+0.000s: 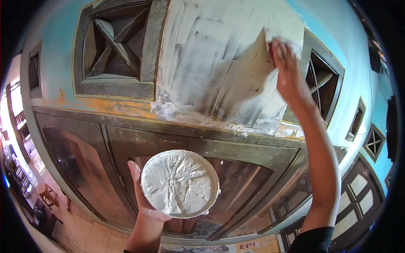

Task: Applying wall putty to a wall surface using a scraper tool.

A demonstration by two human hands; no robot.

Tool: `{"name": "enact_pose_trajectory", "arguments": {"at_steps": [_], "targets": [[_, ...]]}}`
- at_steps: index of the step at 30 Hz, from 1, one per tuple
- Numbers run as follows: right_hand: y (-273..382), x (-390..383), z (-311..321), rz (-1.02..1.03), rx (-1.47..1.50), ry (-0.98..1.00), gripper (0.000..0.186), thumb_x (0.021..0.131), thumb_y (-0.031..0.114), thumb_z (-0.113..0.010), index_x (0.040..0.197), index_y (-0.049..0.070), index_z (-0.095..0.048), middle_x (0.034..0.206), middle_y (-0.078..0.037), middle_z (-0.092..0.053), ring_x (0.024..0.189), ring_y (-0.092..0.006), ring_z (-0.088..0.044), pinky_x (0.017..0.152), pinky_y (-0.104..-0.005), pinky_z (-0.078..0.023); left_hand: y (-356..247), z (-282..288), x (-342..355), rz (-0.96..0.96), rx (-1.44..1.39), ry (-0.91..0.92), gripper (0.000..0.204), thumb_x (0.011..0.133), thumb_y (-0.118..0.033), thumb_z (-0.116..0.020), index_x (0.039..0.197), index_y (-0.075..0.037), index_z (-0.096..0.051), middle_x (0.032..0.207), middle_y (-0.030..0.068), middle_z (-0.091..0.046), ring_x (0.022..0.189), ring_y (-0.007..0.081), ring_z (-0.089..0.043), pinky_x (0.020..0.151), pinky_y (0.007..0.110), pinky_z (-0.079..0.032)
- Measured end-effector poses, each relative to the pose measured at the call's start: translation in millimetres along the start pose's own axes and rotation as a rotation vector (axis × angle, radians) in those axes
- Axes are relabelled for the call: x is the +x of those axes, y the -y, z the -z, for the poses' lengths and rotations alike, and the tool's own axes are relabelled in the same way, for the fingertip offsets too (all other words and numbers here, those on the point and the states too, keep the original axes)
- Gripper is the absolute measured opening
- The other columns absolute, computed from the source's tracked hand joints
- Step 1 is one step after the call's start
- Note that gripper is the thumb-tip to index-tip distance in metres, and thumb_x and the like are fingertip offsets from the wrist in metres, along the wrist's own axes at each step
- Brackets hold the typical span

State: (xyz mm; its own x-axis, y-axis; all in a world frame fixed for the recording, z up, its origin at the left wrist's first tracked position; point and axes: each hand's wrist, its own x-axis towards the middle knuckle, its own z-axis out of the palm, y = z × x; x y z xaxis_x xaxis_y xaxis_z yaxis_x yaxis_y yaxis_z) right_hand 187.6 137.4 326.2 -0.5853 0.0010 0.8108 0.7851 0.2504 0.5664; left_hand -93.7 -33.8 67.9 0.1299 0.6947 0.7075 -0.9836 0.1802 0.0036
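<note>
My left hand (148,211) holds a shallow round container (180,216) from below, its thumb up along the left side. Thick off-white putty (179,181) fills it, the surface marked with ridges and creases. Higher up on the right, my right hand (287,63) presses a flat, putty-smeared spreader (280,36) to the wall, fingers laid over it; its lower part is hidden by the hand. Around it the wall patch (219,55) carries streaky white putty over grey, with vertical tool marks.
Wooden vents with crossed slats flank the patch, the left vent (114,80) and the right vent (322,80). Below runs a dark wooden frame (190,130) with glazed panels. Bare orange wall (122,109) shows under the left vent. At lower left, a stool (48,195) stands on the tiled floor.
</note>
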Motion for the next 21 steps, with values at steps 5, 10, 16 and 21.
{"name": "enact_pose_trajectory", "arguments": {"at_steps": [5,10,16,21], "targets": [[90,-98,3,0.088,0.032,0.256,0.063,0.092,0.003,-0.049,0.153,-0.004,-0.033,0.161,-0.024,-0.03,0.149,-0.044,-0.03,0.12,-0.0586,-0.027,-9,9,-11,0.009,0.33,-0.273,0.096,0.093,-0.08,-0.036,0.146,-0.002,-0.05,0.147,0.0198,-0.053,0.132,0.0416,-0.053,0.11,0.06,-0.042],[123,-126,47,0.148,0.182,0.375,0.066,0.091,0.003,-0.052,0.153,-0.004,-0.033,0.161,-0.024,-0.029,0.15,-0.0429,-0.03,0.119,-0.0591,-0.028,-7,14,-8,-0.013,0.211,-0.171,0.096,0.093,-0.08,-0.035,0.146,-0.002,-0.05,0.146,0.019,-0.055,0.131,0.0406,-0.055,0.109,0.058,-0.044],[19,-25,34,0.028,0.07,-0.021,0.065,0.092,-0.004,-0.05,0.154,0.003,-0.034,0.16,-0.017,-0.036,0.15,-0.0381,-0.032,0.12,-0.0555,-0.028,6,12,-3,0.069,0.175,-0.175,0.098,0.092,-0.082,-0.035,0.145,-0.001,-0.05,0.145,0.0208,-0.054,0.131,0.0415,-0.055,0.108,0.06,-0.044],[-5,-11,10,-0.08,-0.001,0.085,0.063,0.093,-0.005,-0.045,0.155,0.002,-0.032,0.161,-0.018,-0.033,0.15,-0.0384,-0.03,0.121,-0.0551,-0.025,17,8,-2,0.085,0.305,-0.267,0.1,0.092,-0.083,-0.033,0.145,0.0,-0.049,0.146,0.021,-0.054,0.13,0.0416,-0.055,0.107,0.061,-0.044]]}}
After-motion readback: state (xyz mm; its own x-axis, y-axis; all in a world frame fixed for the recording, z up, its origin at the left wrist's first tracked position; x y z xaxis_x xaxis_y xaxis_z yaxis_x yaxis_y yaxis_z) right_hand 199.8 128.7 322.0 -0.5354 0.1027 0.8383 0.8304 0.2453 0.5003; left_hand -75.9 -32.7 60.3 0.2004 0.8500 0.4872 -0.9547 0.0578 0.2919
